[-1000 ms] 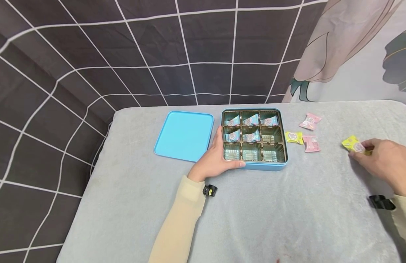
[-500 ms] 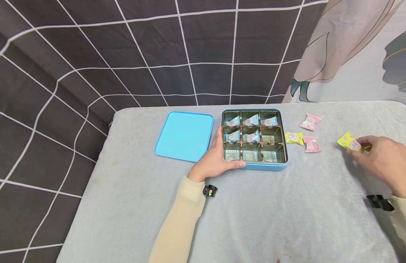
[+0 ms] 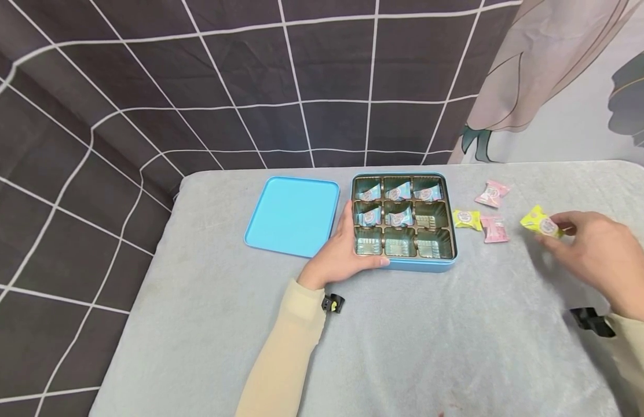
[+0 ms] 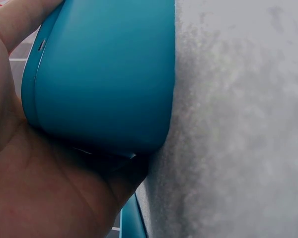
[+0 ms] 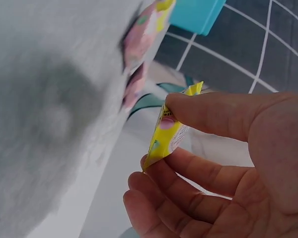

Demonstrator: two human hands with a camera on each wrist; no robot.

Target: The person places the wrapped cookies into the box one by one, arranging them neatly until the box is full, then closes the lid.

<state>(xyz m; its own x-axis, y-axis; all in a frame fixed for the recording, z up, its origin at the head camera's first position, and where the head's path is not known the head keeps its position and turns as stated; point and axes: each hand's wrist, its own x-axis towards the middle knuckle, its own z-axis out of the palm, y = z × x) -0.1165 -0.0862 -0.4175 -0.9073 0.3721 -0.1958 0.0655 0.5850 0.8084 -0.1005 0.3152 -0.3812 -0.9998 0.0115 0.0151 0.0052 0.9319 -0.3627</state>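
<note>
A blue tin box (image 3: 423, 264) with a divided dark gold insert stands on the table. Small blue-wrapped candies (image 3: 399, 216) fill its back row and two compartments of the middle row. My left hand (image 3: 333, 255) grips the box's front left corner, thumb along the front and fingers along the left side. The left wrist view shows the blue box wall (image 4: 104, 74) against the palm. To the right, my right hand (image 3: 595, 249) pinches a yellow-wrapped candy (image 3: 541, 223) between thumb and fingertips, above the cloth. In the right wrist view the yellow wrapper (image 5: 166, 134) tilts between them.
A blue lid (image 3: 293, 215) lies left of the box. Right of the box are a yellow candy (image 3: 467, 219) and two pink candies, one beside it (image 3: 494, 229) and one farther back (image 3: 491, 193). Grey cloth (image 3: 405, 341) covers the table; a dark checked curtain (image 3: 238, 75) hangs behind.
My right hand has moved left with the yellow candy, nearer to the pink ones. The left hand and the box have stayed in place.
</note>
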